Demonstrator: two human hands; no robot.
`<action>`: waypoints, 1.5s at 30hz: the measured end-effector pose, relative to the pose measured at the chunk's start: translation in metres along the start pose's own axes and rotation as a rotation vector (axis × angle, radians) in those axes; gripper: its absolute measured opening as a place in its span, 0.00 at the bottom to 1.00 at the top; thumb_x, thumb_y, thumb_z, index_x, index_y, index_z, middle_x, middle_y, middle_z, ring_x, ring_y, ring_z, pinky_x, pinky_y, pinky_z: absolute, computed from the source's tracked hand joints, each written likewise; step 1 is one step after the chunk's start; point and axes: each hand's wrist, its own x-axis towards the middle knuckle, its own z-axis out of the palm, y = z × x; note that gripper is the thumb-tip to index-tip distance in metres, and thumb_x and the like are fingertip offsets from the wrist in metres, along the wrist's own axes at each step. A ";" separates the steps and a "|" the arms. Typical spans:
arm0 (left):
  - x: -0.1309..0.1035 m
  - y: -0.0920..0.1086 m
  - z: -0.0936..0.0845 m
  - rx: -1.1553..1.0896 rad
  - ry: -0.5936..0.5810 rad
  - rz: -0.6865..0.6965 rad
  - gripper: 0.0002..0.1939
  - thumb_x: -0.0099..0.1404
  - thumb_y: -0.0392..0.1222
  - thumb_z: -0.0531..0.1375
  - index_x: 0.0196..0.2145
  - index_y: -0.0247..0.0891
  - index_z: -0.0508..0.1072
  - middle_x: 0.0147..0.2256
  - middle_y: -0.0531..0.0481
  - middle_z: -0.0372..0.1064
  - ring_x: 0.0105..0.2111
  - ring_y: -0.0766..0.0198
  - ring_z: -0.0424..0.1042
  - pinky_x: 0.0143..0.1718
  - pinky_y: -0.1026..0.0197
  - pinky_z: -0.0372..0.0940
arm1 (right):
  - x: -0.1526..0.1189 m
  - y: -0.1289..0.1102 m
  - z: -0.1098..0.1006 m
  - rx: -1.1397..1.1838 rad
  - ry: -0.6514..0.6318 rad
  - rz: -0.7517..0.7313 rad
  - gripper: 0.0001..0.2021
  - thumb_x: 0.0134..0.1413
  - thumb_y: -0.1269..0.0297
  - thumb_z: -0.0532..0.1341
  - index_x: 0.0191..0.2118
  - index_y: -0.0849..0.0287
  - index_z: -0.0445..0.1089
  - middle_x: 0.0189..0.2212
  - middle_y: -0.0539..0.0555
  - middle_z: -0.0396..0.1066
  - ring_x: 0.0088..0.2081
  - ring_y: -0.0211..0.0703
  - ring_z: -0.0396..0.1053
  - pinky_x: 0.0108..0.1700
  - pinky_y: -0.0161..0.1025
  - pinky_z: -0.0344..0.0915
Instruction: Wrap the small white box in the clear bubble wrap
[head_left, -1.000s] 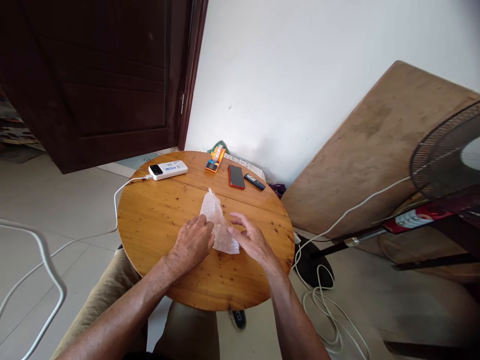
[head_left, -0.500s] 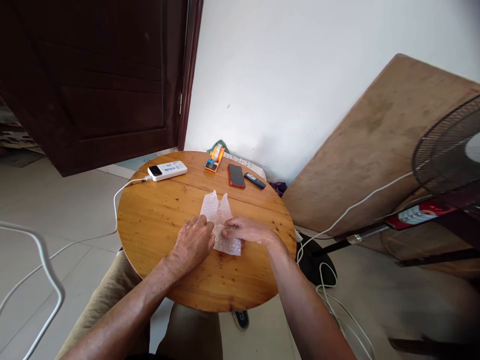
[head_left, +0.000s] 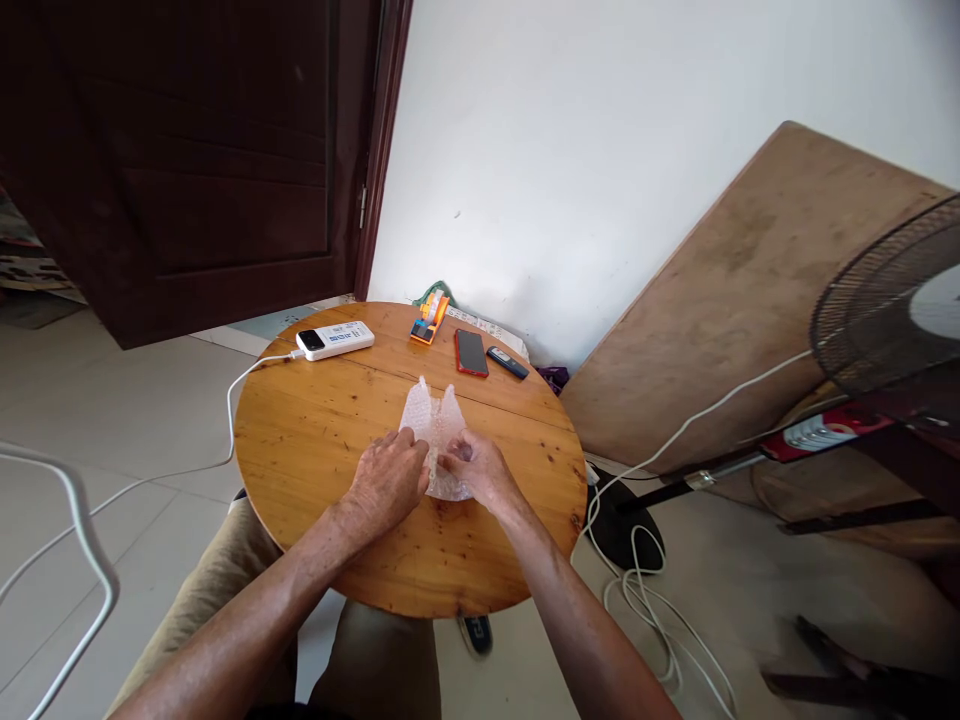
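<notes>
Clear bubble wrap (head_left: pixel 438 420) lies on the round wooden table (head_left: pixel 315 440), its two far corners standing up like flaps. My left hand (head_left: pixel 391 470) is closed on its left side, fingers curled into the plastic. On the right side, my right hand (head_left: pixel 480 470) grips the wrap with bent fingers and thumb, folding it inward. Whether anything is wrapped inside cannot be made out.
At the table's far side are an orange tape dispenser (head_left: pixel 430 317), a red-edged phone (head_left: pixel 471 353) and a dark remote (head_left: pixel 508 362). A white device (head_left: pixel 334 340) with a cable lies back left. A fan (head_left: pixel 892 310) stands right.
My right hand has curled its fingers and drawn the wrap's right near part inward and up. My left hand stays almost where it was.
</notes>
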 end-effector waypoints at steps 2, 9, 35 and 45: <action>0.000 0.000 0.001 0.004 0.005 0.005 0.12 0.68 0.37 0.52 0.38 0.37 0.75 0.40 0.42 0.71 0.43 0.53 0.73 0.44 0.54 0.67 | -0.001 -0.004 0.002 0.142 0.006 0.022 0.12 0.37 0.58 0.65 0.30 0.58 0.66 0.20 0.44 0.63 0.23 0.36 0.59 0.26 0.33 0.55; 0.001 0.001 -0.001 0.000 -0.017 -0.004 0.12 0.68 0.38 0.52 0.39 0.38 0.75 0.40 0.42 0.71 0.43 0.53 0.74 0.43 0.55 0.67 | -0.009 -0.022 0.008 0.499 -0.001 0.101 0.23 0.35 0.56 0.68 0.40 0.59 0.66 0.16 0.39 0.60 0.17 0.32 0.55 0.21 0.31 0.54; -0.002 -0.029 0.020 -0.632 0.065 0.016 0.34 0.53 0.30 0.56 0.60 0.36 0.63 0.40 0.48 0.73 0.40 0.61 0.72 0.46 0.58 0.66 | -0.061 -0.045 0.011 0.094 -0.062 -0.239 0.30 0.58 0.73 0.52 0.65 0.54 0.51 0.51 0.58 0.73 0.50 0.44 0.73 0.54 0.46 0.69; 0.008 -0.019 0.013 -0.603 0.041 -0.181 0.27 0.59 0.48 0.61 0.54 0.36 0.69 0.34 0.50 0.72 0.35 0.60 0.73 0.39 0.60 0.65 | -0.056 -0.047 0.008 -0.091 -0.047 -0.293 0.35 0.56 0.77 0.49 0.69 0.53 0.44 0.49 0.58 0.75 0.51 0.46 0.73 0.54 0.48 0.69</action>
